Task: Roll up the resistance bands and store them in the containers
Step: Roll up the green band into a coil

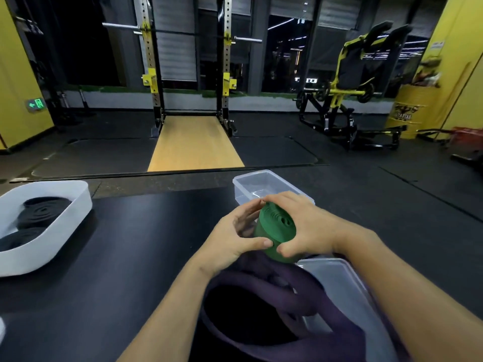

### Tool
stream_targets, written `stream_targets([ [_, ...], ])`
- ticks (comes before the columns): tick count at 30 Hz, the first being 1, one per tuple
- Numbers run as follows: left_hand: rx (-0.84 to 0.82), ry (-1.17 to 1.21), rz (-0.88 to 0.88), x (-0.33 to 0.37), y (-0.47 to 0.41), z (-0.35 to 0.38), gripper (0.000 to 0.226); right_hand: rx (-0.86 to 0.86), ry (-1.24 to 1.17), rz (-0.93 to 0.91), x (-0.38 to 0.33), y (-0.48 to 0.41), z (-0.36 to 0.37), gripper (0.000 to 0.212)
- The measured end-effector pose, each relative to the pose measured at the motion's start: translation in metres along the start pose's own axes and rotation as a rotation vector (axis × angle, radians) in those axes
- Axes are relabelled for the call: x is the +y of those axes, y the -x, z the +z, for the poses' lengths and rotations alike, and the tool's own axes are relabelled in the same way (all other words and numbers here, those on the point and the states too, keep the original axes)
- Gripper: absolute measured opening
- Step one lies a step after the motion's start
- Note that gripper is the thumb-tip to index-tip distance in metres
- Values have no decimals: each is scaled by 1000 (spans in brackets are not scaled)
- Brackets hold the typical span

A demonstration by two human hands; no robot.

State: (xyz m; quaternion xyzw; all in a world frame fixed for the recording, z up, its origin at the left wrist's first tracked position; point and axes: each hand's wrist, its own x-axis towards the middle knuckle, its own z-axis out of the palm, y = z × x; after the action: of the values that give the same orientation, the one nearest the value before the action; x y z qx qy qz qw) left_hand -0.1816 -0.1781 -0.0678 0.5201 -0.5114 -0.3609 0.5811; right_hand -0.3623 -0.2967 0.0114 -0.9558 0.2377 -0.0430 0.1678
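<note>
**Above the black table: green coil clamped between two hands**

Over the right half of the black table [143, 244], a tightly coiled green band [277, 228], raised off the surface, spiral end face tilted up toward the camera. Clamped from both sides. Left hand [239, 239] curled round the near-left of the coil, thumb pressed along the lower edge, fingers tucked behind. Right hand [304, 226] wrapped over the top and right side, fingertips arched across the upper rim, thumb pinching the lower edge just beside the left thumb. Thumb tips almost touching.

Directly behind the hands, an open clear container [251, 180], rectangular, near corner hidden by the fingers. Below the right forearm, a second clear container [339, 278], blurred. Under both wrists, a loose purple band [274, 275] sprawled in wide loops on the table, reaching the second container's left side. Whether over or merely against the rim, impossible to tell.

At the table's far left, a white oval tub [68, 223] with black band coils [44, 212] lying flat inside.

Beyond the table, dark rubber flooring. Farther back, a squat rack [156, 61] with a barbell [122, 26] across it, above a wooden platform [196, 145]. To the right, a yellow-and-black machine [345, 82] and a yellow drum [407, 111]. Low on the left wall, a green exit sign [36, 103].
</note>
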Motion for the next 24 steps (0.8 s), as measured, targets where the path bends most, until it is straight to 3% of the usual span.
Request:
stream_targets([
  [3, 6, 65, 19, -2, -24, 8, 102, 32, 31, 17, 15, -7, -12, 106],
  [7, -38, 62, 80, -2, -55, 11, 87, 44, 66, 34, 34, -26, -26, 103],
  [12, 125, 93, 142, -23, -64, 17, 78, 10, 127, 35, 49, -56, -33, 98],
  [15, 271, -282, 217, -37, -71, 24, 73, 33, 143, 61, 61, -80, -39, 96],
  [20, 244, -577, 143, -45, -78, 36, 80, 48, 159, 117, 88, -114, -49, 95],
  [24, 197, -887, 242, -55, -84, 36, 53, 24, 144, 194, 105, -141, -42, 103],
])
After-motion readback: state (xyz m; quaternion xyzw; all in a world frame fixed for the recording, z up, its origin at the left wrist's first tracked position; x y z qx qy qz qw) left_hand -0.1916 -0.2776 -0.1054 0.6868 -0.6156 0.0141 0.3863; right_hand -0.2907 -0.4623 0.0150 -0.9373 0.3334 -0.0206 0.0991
